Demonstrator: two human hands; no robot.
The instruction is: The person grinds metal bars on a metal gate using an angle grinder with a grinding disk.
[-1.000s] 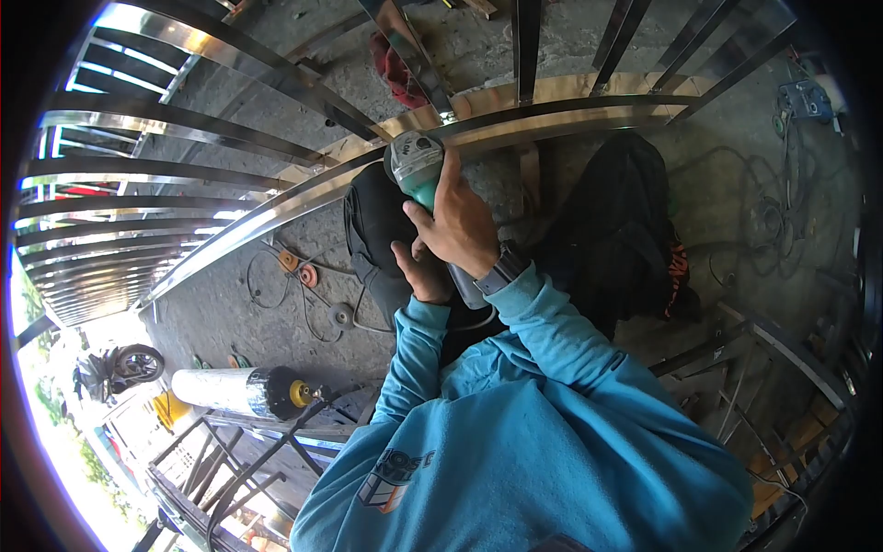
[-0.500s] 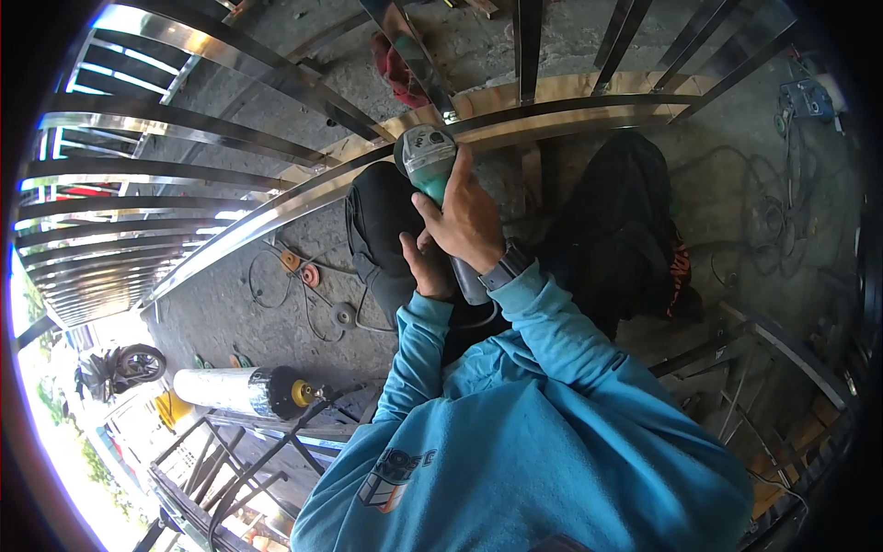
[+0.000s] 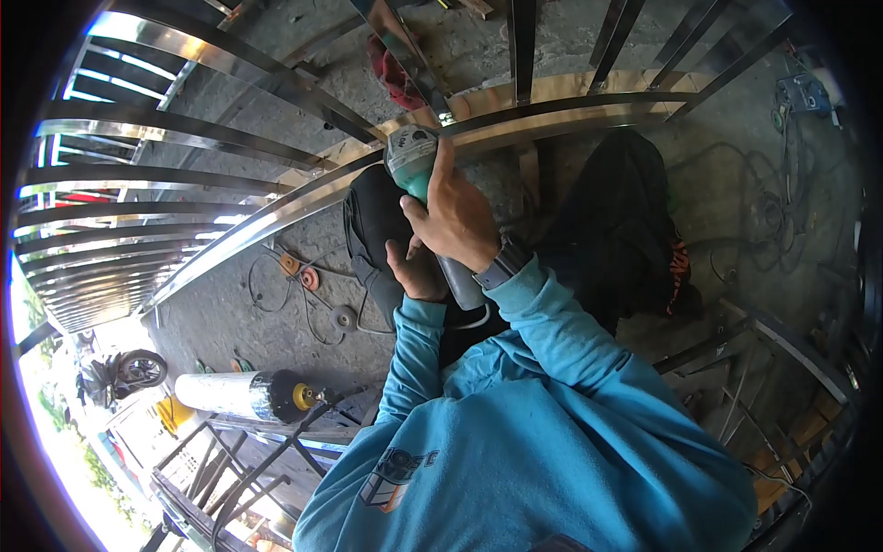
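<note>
An angle grinder [image 3: 418,173] with a green body and a pale head lies under my hands, its head against the near side of the shiny metal frame [image 3: 478,120]. My right hand [image 3: 457,216] is wrapped over its body, with the index finger stretched along the head. Lower down, my left hand [image 3: 418,273] is at the grinder's rear, thumb pointing up; its other fingers are mostly hidden. The grey rear end of the tool shows below my right wrist, with a cord leaving it.
Metal bars [image 3: 156,175] of the frame fan out left and ahead. Grinding discs [image 3: 343,318] and cables lie on the concrete floor. A gas cylinder [image 3: 241,391] rests at lower left near a metal rack [image 3: 216,465]. A red cloth [image 3: 395,78] lies beyond the frame.
Both hands and the grinder have shifted slightly to the left along the frame. The grip looks the same.
</note>
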